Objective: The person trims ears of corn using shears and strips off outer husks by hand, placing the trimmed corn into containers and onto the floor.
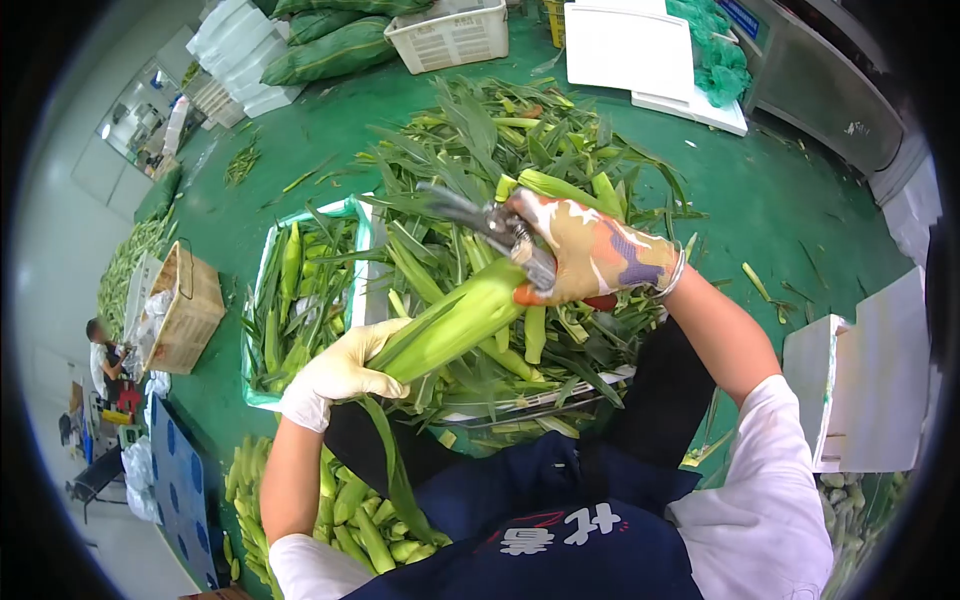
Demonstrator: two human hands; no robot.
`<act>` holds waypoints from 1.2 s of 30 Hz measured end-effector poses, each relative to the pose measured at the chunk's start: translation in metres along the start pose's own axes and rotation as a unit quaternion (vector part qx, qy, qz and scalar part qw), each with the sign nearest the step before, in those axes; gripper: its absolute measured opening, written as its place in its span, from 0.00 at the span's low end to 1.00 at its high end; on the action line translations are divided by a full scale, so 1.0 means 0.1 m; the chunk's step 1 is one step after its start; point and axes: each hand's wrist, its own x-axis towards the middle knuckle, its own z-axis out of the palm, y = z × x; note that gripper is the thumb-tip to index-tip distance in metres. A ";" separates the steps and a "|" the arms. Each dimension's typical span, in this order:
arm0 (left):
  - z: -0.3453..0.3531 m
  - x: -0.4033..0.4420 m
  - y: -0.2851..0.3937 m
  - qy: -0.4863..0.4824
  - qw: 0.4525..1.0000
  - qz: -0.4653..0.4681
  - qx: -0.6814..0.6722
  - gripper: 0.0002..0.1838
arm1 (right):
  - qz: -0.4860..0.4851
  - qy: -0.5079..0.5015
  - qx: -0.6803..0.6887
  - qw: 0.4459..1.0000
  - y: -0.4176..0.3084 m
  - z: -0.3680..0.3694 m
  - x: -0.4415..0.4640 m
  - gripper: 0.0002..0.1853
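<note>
While the left hand, in a pale glove, grips the lower end of a green ear of corn, the right hand is closed around a pair of shears. The right glove has tan, orange and purple patches, and a shiny band goes around that wrist. The corn slants up from the left hand to just under the shears. The blades point away to the left and look blurry. One long leaf hangs down below the left hand.

Under the hands and past them is a big messy pile of leaves. To the left is a white box with a green liner, and it has leafy corn in it. More green ears lie in a heap by the person's left side.

The dark blue apron has big white characters and a bit of red on it, but I can't read them for sure. A blue sign at the top right has writing too small to read. Farther off are green sacks, a white basket and, far left, another person near a tan basket.
</note>
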 end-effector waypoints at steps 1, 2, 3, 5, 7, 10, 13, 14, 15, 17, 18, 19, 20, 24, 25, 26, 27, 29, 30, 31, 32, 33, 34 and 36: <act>0.02 0.01 0.02 -0.013 1.000 -0.006 -0.004 0.43 | 0.004 -0.019 0.005 1.000 -0.01 -0.01 -0.06 0.40; 0.03 0.03 0.04 -0.029 0.999 -0.003 0.018 0.43 | -0.005 -0.019 0.009 1.000 -0.02 0.00 -0.11 0.40; 0.02 0.04 0.06 -0.062 0.998 -0.014 -0.021 0.44 | -0.014 -0.019 0.014 1.000 -0.02 0.02 -0.16 0.40; 0.05 0.06 0.10 -0.086 0.995 -0.032 -0.044 0.45 | 0.001 -0.045 0.034 0.998 -0.05 -0.01 -0.25 0.40; 0.04 0.10 0.10 -0.127 0.990 -0.041 -0.033 0.45 | -0.001 -0.030 0.044 0.999 -0.02 0.04 -0.33 0.41; 0.07 0.11 0.12 -0.146 0.987 -0.043 -0.057 0.44 | -0.014 0.010 0.053 0.998 0.06 0.17 -0.45 0.44; 0.10 0.11 0.23 -0.128 0.990 -0.067 0.005 0.44 | 0.019 -0.006 0.073 0.997 0.05 0.17 -0.56 0.45; 0.11 0.14 0.29 -0.122 0.988 -0.077 0.045 0.44 | 0.033 -0.025 0.115 0.992 0.04 0.19 -0.59 0.41; 0.15 0.19 0.35 -0.108 0.981 -0.097 0.131 0.45 | 0.047 -0.059 0.122 0.990 0.00 0.19 -0.63 0.40; 0.22 0.31 0.43 -0.138 0.961 -0.041 0.237 0.41 | 0.073 -0.096 0.131 0.984 -0.10 0.22 -0.74 0.36; 0.27 0.35 0.53 -0.147 0.940 -0.010 0.307 0.38 | 0.061 -0.088 0.133 0.985 -0.11 0.27 -0.80 0.36; 0.35 0.35 0.67 -0.110 0.920 0.026 0.376 0.36 | 0.069 -0.049 0.149 0.985 -0.07 0.39 -0.89 0.35; 0.40 0.34 0.79 -0.067 0.893 0.062 0.442 0.33 | 0.073 -0.010 0.164 0.984 -0.04 0.51 -0.99 0.35; 0.47 0.34 0.72 0.495 0.542 0.347 0.584 0.20 | 0.224 0.231 0.535 0.781 0.01 1.04 -1.25 0.24; 0.48 0.35 0.54 0.516 0.646 0.357 0.435 0.16 | 0.222 0.297 0.533 0.761 0.00 1.18 -1.27 0.20; 0.66 0.35 0.38 0.458 0.792 0.294 0.277 0.13 | 0.243 0.303 0.522 0.759 -0.06 1.22 -1.25 0.21; 0.98 0.38 0.36 0.427 0.813 0.214 0.333 0.13 | 0.240 0.326 0.522 0.751 -0.10 1.34 -1.22 0.21; 1.30 0.74 -0.08 0.319 0.903 0.155 0.244 0.22 | 0.236 0.348 0.507 0.752 -0.23 1.52 -1.18 0.23; 1.30 1.04 -0.41 0.239 0.951 0.182 0.071 0.26 | 0.263 0.326 0.438 0.796 -0.29 1.59 -1.16 0.24; 1.33 1.23 -0.58 0.290 0.938 0.183 0.046 0.26 | 0.228 0.343 0.447 0.794 -0.38 1.64 -1.14 0.26; 1.48 1.09 -0.30 0.219 0.961 0.096 -0.136 0.29 | 0.196 0.368 0.449 0.790 -0.45 1.68 -1.17 0.28; 1.54 1.11 -0.34 0.236 0.957 0.119 -0.119 0.29 | 0.227 0.343 0.494 0.766 -0.41 1.81 -1.26 0.34; 1.64 1.12 -0.45 0.235 0.955 0.145 -0.106 0.30 | 0.199 0.378 0.460 0.779 -0.40 1.84 -1.35 0.36; 1.95 0.99 -0.40 0.172 0.962 0.170 -0.126 0.31 | 0.204 0.372 0.290 0.858 -0.51 1.81 -1.67 0.39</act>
